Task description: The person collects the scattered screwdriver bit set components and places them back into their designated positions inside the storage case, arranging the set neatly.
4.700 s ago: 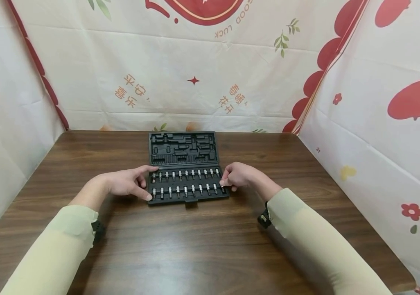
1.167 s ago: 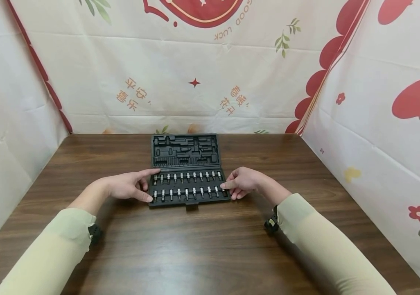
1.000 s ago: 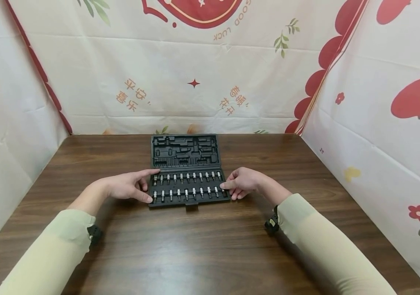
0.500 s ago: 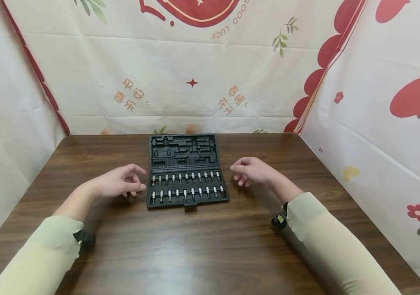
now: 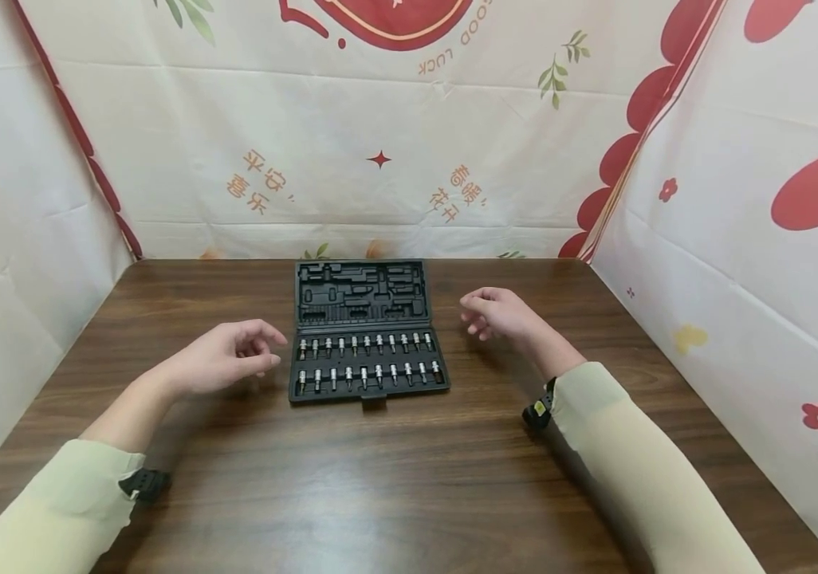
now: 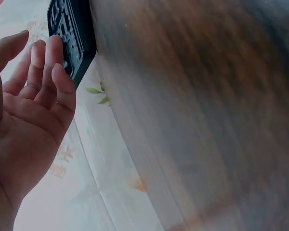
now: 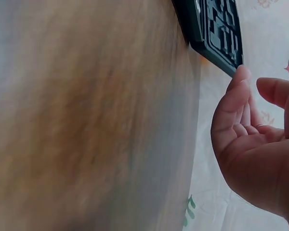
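A black plastic case lies unfolded on the table in the head view. Two rows of silver bit sockets fill its near half, while the raised far half, the lid, shows only moulded hollows. My left hand hovers just left of the case, fingers loosely bent, holding nothing. To the right of the lid is my right hand, also relaxed and apart from the case. Each wrist view shows an edge of the case beyond the fingers, lid at left and lid at right.
The brown wooden table extends on all sides of the case. A white printed cloth hangs behind it, with further cloth walls at the left and right. Each wrist wears a black strapped device.
Both hands touched the case's ends, the right fingers at the rightmost near socket. They have since let go and drawn outward, the right one also toward the back. The case stays in place.
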A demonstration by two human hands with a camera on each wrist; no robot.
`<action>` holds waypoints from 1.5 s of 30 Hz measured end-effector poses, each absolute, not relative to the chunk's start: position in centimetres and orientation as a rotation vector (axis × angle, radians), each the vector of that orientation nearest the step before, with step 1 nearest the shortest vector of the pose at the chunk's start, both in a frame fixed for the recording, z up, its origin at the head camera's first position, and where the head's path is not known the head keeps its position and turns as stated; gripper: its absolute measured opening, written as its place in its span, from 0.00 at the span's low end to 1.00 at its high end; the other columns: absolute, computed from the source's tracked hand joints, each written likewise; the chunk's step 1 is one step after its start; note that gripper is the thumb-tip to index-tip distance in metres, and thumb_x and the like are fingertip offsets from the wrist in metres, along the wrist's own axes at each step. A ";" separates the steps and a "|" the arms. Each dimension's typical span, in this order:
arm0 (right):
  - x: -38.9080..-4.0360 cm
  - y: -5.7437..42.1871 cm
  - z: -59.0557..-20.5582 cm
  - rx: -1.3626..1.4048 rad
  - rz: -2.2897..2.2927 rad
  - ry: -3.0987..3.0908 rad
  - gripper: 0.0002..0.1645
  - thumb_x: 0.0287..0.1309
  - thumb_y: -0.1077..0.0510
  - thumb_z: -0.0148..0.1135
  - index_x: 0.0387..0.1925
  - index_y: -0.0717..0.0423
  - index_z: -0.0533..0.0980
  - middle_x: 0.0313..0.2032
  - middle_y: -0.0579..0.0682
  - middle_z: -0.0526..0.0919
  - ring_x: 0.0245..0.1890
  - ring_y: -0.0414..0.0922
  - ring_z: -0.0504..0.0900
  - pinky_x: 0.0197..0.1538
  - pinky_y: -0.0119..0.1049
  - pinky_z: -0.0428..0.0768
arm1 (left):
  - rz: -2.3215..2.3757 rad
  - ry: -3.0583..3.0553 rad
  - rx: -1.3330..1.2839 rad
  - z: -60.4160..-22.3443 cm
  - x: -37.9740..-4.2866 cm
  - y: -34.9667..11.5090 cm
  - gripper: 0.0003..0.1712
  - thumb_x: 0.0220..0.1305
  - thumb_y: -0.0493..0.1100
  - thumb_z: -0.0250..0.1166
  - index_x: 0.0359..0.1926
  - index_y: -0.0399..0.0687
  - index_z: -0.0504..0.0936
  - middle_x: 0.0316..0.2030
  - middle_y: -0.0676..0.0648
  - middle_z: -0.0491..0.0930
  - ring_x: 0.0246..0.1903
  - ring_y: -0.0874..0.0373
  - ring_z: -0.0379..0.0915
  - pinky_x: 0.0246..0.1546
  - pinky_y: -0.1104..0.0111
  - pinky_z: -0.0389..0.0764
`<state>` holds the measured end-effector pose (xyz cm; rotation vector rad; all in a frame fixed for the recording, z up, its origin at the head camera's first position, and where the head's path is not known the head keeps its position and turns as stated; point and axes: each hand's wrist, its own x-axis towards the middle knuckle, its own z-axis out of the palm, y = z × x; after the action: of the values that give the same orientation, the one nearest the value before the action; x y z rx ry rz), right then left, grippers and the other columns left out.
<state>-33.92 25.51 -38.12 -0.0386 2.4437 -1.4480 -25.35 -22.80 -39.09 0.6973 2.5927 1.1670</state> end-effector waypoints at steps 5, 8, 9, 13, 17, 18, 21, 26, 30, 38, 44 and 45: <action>-36.2 24.4 -38.1 0.016 -1.575 2.377 0.33 0.83 0.43 0.59 0.75 0.59 0.72 0.67 0.64 0.80 0.45 0.46 0.85 0.43 0.32 0.84 | 1.036 2.531 0.750 -39.5 -25.2 -21.8 0.37 0.71 0.47 0.77 0.73 0.35 0.76 0.40 0.49 0.84 0.39 0.58 0.81 0.41 0.68 0.80; -37.5 23.7 -37.9 0.024 -1.649 2.331 0.33 0.84 0.44 0.57 0.78 0.57 0.70 0.73 0.63 0.77 0.49 0.48 0.85 0.44 0.33 0.84 | 0.958 2.517 0.752 -39.9 -25.2 -21.3 0.45 0.68 0.48 0.79 0.77 0.33 0.72 0.41 0.50 0.84 0.39 0.59 0.80 0.41 0.68 0.80; -37.9 23.4 -37.8 0.020 -1.666 2.321 0.33 0.85 0.44 0.56 0.79 0.56 0.69 0.74 0.62 0.77 0.49 0.48 0.85 0.45 0.33 0.84 | 0.940 2.520 0.755 -40.0 -25.2 -21.2 0.46 0.67 0.48 0.79 0.78 0.33 0.71 0.42 0.50 0.84 0.38 0.59 0.80 0.40 0.68 0.80; -39.2 22.6 -37.6 0.022 -1.712 2.264 0.32 0.86 0.46 0.54 0.82 0.51 0.67 0.77 0.58 0.75 0.47 0.44 0.85 0.45 0.33 0.84 | 0.899 2.553 0.754 -40.1 -25.1 -21.0 0.48 0.67 0.47 0.79 0.79 0.31 0.69 0.40 0.51 0.83 0.37 0.59 0.79 0.39 0.68 0.78; -39.9 21.8 -37.9 0.026 -1.748 2.182 0.33 0.87 0.47 0.53 0.85 0.47 0.64 0.80 0.55 0.72 0.48 0.42 0.85 0.46 0.32 0.81 | 0.897 2.559 0.728 -40.1 -25.0 -20.9 0.51 0.67 0.48 0.80 0.80 0.29 0.67 0.39 0.52 0.82 0.35 0.59 0.77 0.38 0.69 0.76; -40.0 21.5 -37.9 0.025 -1.760 2.163 0.33 0.87 0.48 0.53 0.85 0.46 0.63 0.81 0.54 0.70 0.49 0.42 0.85 0.47 0.32 0.80 | 0.900 2.557 0.722 -40.1 -25.0 -20.9 0.51 0.67 0.49 0.80 0.80 0.29 0.67 0.39 0.52 0.82 0.35 0.59 0.76 0.37 0.69 0.76; -39.9 20.8 -38.0 0.014 -1.799 2.114 0.34 0.87 0.49 0.53 0.87 0.43 0.61 0.83 0.55 0.65 0.49 0.43 0.84 0.48 0.33 0.78 | 0.900 2.553 0.719 -40.0 -25.0 -21.0 0.50 0.67 0.49 0.79 0.80 0.30 0.67 0.39 0.52 0.82 0.35 0.59 0.76 0.37 0.69 0.75; -40.1 20.1 -38.0 0.027 -1.875 2.009 0.36 0.87 0.49 0.52 0.88 0.40 0.57 0.86 0.55 0.57 0.44 0.41 0.81 0.43 0.31 0.77 | 0.900 2.545 0.720 -40.0 -25.0 -21.0 0.51 0.68 0.50 0.79 0.81 0.31 0.66 0.38 0.52 0.82 0.34 0.59 0.75 0.36 0.69 0.75; -40.5 20.0 -38.2 0.071 -1.975 1.908 0.34 0.87 0.46 0.52 0.87 0.40 0.60 0.85 0.54 0.59 0.42 0.40 0.81 0.43 0.30 0.78 | 0.889 2.538 0.706 -39.9 -25.0 -21.1 0.51 0.68 0.51 0.79 0.82 0.32 0.66 0.35 0.52 0.82 0.32 0.60 0.74 0.35 0.68 0.75; -40.1 19.7 -37.7 0.047 -2.037 1.916 0.21 0.85 0.39 0.55 0.63 0.46 0.78 0.58 0.45 0.83 0.35 0.37 0.74 0.30 0.27 0.70 | 0.838 2.555 0.685 -39.6 -25.1 -21.2 0.50 0.68 0.53 0.79 0.82 0.36 0.68 0.32 0.52 0.83 0.30 0.60 0.74 0.32 0.67 0.75; -39.4 20.3 -36.7 0.010 -1.969 2.015 0.24 0.84 0.38 0.55 0.70 0.40 0.79 0.52 0.40 0.85 0.32 0.37 0.70 0.27 0.28 0.65 | 0.800 2.571 0.656 -39.6 -25.1 -21.4 0.50 0.68 0.55 0.78 0.83 0.41 0.68 0.32 0.51 0.83 0.30 0.59 0.75 0.33 0.66 0.76; -39.3 20.4 -36.5 0.004 -1.955 2.028 0.26 0.84 0.38 0.56 0.72 0.40 0.78 0.52 0.40 0.86 0.31 0.37 0.70 0.27 0.28 0.65 | 0.801 2.573 0.651 -39.6 -25.1 -21.4 0.50 0.68 0.55 0.78 0.83 0.42 0.68 0.32 0.51 0.83 0.30 0.59 0.75 0.33 0.66 0.76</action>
<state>-39.27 20.41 -36.54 0.0037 2.0285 -1.9551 -25.13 -21.43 -39.64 0.6513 2.5733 0.8008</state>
